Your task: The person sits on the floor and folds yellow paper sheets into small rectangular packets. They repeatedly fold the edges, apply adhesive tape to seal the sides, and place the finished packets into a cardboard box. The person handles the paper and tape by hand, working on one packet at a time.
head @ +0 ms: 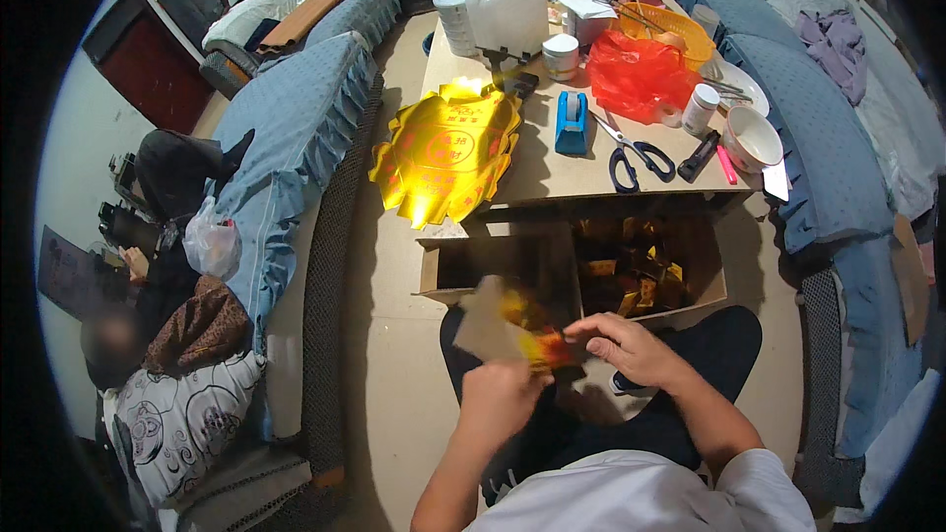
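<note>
My left hand (506, 395) is closed on a blurred cardboard piece (484, 321) with yellow and red material on its right side, held above my lap. My right hand (624, 347) is just to the right, fingers partly spread, its fingertips close to the yellow and red part; whether they touch it is unclear. Ahead, an open cardboard box (706, 295) holds several small gold and red pieces (647, 288) in its right section, while the left section looks dark inside. A stack of shiny gold foil sheets (447, 151) with red printing lies on the table's left edge.
On the table (532, 177) are a blue tape dispenser (571, 122), scissors (635, 155), a red plastic bag (639, 77), a white bowl (752, 139) and a large plastic jug (510, 11). Blue-covered sofas flank the table; a person (177, 325) reclines on the left one (273, 133).
</note>
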Demonstrator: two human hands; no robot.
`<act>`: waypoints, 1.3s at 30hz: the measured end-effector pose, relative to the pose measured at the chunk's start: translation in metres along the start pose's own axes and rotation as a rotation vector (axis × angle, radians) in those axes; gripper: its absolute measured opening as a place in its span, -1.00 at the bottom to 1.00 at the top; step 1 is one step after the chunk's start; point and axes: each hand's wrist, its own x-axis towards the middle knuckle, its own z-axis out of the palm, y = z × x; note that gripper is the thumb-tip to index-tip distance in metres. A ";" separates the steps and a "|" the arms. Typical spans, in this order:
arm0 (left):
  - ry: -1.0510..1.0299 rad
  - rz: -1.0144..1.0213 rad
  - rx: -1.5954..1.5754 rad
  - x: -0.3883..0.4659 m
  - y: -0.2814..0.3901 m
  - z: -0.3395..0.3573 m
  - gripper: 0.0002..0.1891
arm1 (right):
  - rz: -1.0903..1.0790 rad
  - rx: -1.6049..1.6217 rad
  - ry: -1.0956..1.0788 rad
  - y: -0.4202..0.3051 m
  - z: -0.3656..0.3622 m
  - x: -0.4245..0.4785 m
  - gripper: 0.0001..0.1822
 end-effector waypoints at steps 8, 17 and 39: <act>-0.370 0.389 0.401 -0.022 0.044 0.028 -0.86 | 0.483 1.053 0.065 0.038 0.061 -0.002 -0.24; 0.397 0.480 -0.401 -0.076 0.007 0.038 -0.63 | 0.485 1.134 -0.028 0.046 0.069 -0.030 -0.23; -0.046 -0.813 -1.588 -0.045 0.032 0.048 -0.43 | 0.230 0.356 0.075 -0.003 0.069 -0.050 -0.40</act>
